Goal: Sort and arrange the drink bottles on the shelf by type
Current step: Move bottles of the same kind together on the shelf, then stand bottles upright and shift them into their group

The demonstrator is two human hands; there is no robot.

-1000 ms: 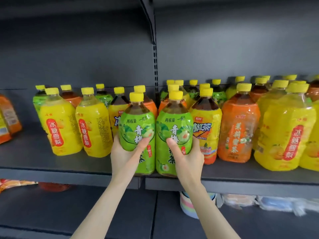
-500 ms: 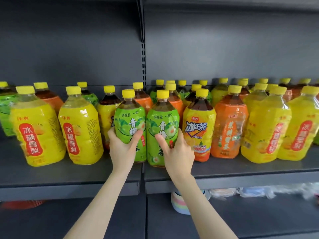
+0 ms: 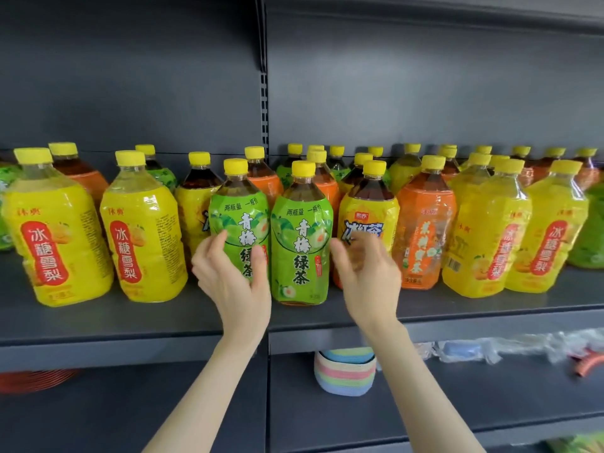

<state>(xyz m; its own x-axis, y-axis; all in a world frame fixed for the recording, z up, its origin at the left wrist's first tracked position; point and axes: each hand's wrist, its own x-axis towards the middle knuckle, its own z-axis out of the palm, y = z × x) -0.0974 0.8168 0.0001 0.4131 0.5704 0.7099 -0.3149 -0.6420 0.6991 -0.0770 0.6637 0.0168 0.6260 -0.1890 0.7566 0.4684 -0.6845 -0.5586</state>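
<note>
Gripping one green tea bottle [image 3: 240, 223] in my left hand [image 3: 235, 286], thumb on its label; right hand [image 3: 367, 279] loose, fingers spread, the other green tea bottle [image 3: 300, 243] just to its left.

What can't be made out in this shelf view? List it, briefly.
All in the head view:
Right hand: motion-blurred, so whether it touches any bottle cannot be told.
Left green tea bottle: its lower label is covered by the left hand gripping it.
Back-row bottles: labels hidden by the front row.
Green bottle at the left edge: cut off by the frame.
Wrapped items on the lower shelf: blurred, unidentifiable.
</note>
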